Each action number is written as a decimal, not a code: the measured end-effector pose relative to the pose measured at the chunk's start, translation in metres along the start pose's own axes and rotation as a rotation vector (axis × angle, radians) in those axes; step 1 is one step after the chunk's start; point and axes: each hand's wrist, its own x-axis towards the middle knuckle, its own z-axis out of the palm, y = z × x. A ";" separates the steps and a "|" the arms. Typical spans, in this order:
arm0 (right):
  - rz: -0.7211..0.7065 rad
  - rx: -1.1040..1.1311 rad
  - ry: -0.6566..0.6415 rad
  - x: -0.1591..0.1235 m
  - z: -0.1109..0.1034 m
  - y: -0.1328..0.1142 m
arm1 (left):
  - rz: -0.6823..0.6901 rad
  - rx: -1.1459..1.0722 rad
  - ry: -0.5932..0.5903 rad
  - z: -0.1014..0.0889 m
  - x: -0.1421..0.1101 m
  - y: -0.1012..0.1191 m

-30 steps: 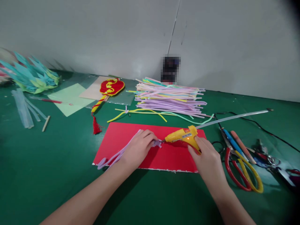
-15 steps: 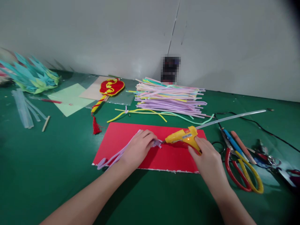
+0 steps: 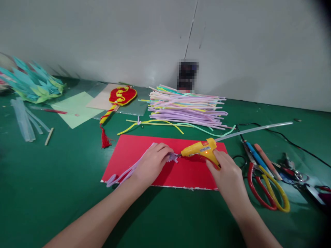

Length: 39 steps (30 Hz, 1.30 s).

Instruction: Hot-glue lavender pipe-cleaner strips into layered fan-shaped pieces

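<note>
Over a red board (image 3: 186, 175), my left hand (image 3: 152, 163) is closed around several lilac pipe cleaners (image 3: 128, 172). Their cut ends stick out past my fingertips, and a looped end lies at the board's left edge. My right hand (image 3: 227, 170) grips the handle of a yellow hot glue gun (image 3: 200, 148). Its small light glows orange. The nozzle points left and sits at the pipe cleaner ends by my left fingertips; whether it touches them I cannot tell. A long clear glue stick (image 3: 254, 131) juts from the gun's back.
Behind the board lies a pile of pastel pipe cleaners (image 3: 187, 108). To the right are scissors (image 3: 267, 186) with red and yellow handles and a black cord (image 3: 281, 136). Leftward lie a red fan-shaped ornament (image 3: 122, 95), green paper (image 3: 74, 112) and clear glue sticks (image 3: 23, 119).
The glue gun's nozzle has shifted slightly left, closer in to the pipe cleaner ends, along with my right hand. My left hand keeps its hold.
</note>
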 end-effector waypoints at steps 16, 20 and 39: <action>0.028 0.033 -0.019 -0.001 0.000 -0.002 | -0.001 0.010 -0.003 0.001 0.000 0.000; 0.026 0.034 -0.007 -0.002 0.002 -0.001 | -0.002 0.005 -0.005 0.000 0.001 0.000; 0.020 0.041 -0.029 -0.002 0.001 0.004 | 0.025 0.002 0.017 0.000 0.000 -0.001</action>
